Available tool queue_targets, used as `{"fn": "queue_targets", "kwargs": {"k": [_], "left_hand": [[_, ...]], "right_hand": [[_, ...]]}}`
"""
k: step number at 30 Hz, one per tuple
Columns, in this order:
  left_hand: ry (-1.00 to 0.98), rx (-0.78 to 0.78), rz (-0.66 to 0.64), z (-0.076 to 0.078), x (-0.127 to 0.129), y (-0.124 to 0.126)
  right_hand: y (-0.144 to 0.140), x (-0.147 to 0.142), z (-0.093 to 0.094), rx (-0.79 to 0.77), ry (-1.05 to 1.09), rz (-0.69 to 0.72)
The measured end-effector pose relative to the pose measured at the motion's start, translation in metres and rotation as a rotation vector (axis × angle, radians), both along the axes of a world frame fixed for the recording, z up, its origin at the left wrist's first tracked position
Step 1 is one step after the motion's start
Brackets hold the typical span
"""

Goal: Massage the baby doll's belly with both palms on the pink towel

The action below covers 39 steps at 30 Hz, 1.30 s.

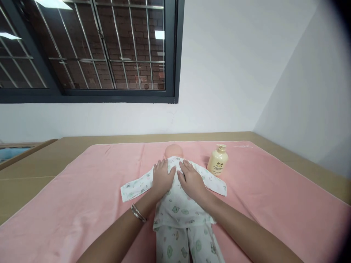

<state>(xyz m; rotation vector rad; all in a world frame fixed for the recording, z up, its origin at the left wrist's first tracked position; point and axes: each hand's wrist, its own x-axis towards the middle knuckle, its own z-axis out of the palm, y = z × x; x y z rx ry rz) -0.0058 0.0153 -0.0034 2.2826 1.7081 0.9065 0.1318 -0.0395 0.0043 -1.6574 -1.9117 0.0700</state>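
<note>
A baby doll (173, 150) lies on a pink sheet with its head toward the wall. It wears a white printed top (181, 210) and matching trousers (175, 243), and both long sleeves stretch out to the sides. My left hand (162, 178) rests flat on the upper left of the top, fingers pointing at the head. Mirroring it, my right hand (192, 180) lies on the upper right with its fingers extended. Only the bare top of the doll's head shows; the face is hidden. Just past the right sleeve stands a cream pump bottle (218, 160).
The pink sheet (90, 197) covers most of a tan surface (33, 182). White walls (233, 73) rise behind and at the right. A dark-framed window (172, 73) with metal bars is at the upper left. Something blue (12, 153) lies beyond a wooden edge at far left.
</note>
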Motion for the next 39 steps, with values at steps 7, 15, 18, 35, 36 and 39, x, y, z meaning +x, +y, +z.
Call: {"fn": "queue_targets", "kwargs": {"k": [7, 15, 18, 35, 36, 39], "left_hand": [[0.065, 0.041, -0.109, 0.003, 0.001, -0.005], [0.163, 0.133, -0.089, -0.005, 0.01, -0.043], [0.19, 0.166, -0.109, -0.009, 0.009, -0.051], [0.109, 0.037, -0.099, 0.001, -0.003, -0.02], [0.139, 0.066, -0.094, -0.001, 0.0, -0.029], [0.195, 0.111, -0.131, -0.004, 0.007, -0.051]], "right_hand": [[-0.003, 0.0, 0.006, 0.014, -0.061, -0.008], [0.032, 0.032, 0.012, -0.072, -0.031, 0.18], [0.034, 0.032, 0.009, -0.071, -0.072, 0.143], [0.001, -0.001, 0.004, -0.052, -0.065, 0.115], [0.011, 0.007, 0.005, -0.072, -0.038, 0.113], [0.034, 0.026, 0.007, -0.129, 0.004, 0.068]]}}
